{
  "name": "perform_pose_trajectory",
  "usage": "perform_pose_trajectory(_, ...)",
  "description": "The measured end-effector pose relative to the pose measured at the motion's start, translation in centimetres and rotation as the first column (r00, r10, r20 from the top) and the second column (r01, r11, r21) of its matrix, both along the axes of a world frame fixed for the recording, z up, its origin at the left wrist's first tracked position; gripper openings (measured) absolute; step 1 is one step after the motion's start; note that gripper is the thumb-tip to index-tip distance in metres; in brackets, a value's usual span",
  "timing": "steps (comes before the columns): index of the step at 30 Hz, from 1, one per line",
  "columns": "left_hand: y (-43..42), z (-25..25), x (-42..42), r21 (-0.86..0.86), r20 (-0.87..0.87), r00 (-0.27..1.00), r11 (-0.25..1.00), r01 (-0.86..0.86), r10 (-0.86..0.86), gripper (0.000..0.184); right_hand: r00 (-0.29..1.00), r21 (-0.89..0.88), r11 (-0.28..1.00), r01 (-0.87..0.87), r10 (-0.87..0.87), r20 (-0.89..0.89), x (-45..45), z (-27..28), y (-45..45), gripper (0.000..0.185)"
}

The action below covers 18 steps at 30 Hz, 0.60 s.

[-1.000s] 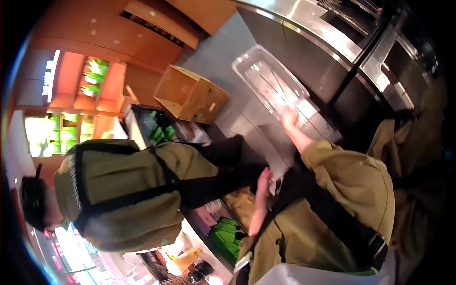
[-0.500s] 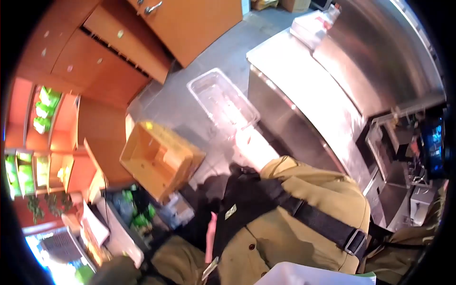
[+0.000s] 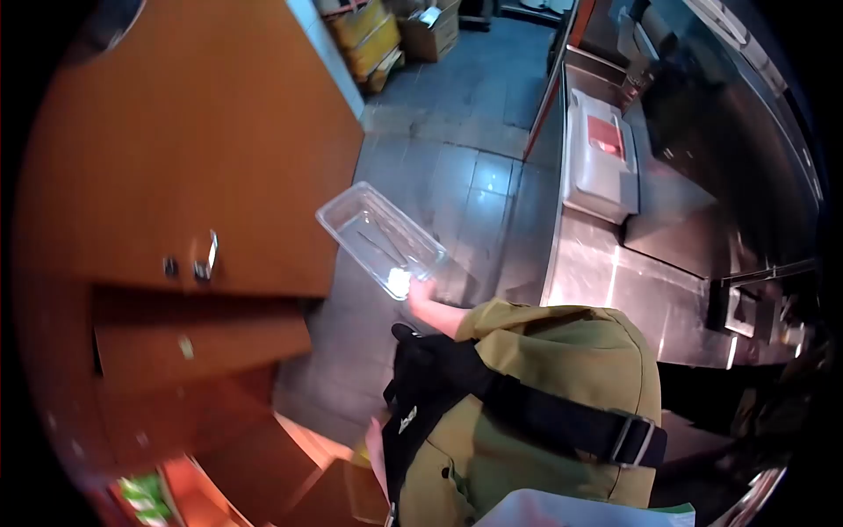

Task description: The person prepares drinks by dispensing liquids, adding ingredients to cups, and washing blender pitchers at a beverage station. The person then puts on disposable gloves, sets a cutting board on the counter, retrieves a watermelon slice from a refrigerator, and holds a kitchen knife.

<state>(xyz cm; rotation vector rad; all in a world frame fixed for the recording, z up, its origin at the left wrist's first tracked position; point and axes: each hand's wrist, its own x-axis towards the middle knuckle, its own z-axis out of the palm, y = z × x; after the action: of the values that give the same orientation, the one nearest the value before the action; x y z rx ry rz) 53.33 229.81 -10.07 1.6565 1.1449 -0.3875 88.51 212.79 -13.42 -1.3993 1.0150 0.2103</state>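
Observation:
A clear rectangular plastic container (image 3: 369, 230) is held out above the grey tiled floor, tilted, with a few thin dark lines showing in it. My right hand (image 3: 421, 290) grips its near end, beside a bright glare spot. Low in the view, beside the black apron (image 3: 430, 364), a small part of my left hand (image 3: 376, 432) shows; its fingers are too unclear to read.
A wooden door (image 3: 202, 158) with a metal handle stands at the left, above wooden drawers (image 3: 202, 342). On the right runs a steel counter (image 3: 597, 272) bearing a white box (image 3: 601, 180) with a red label. Cardboard boxes (image 3: 430, 33) lie beyond the doorway.
The view has turned towards the door and doorway. The co-worker and the open brown box have dropped out of view. My right hand still holds the container.

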Motion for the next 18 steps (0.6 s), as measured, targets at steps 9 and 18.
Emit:
perform_pose_trajectory(9, -3.1, 35.1, 59.6, 0.412, 0.91, -0.076, 0.909, 0.065, -0.407, 0.037, 0.979, -0.188, 0.963, 0.193, -0.177, 0.098, 21.6, 1.5, -7.5, 0.029)
perform_pose_trajectory(18, -14.1, 54.2, 89.6, 0.785, 0.109, -0.981, 0.619, -0.015, -0.162, 0.069, 0.93, -0.327, 0.872, 0.363, -0.321, 0.176, 51.1, 0.8, -21.5, 0.029)
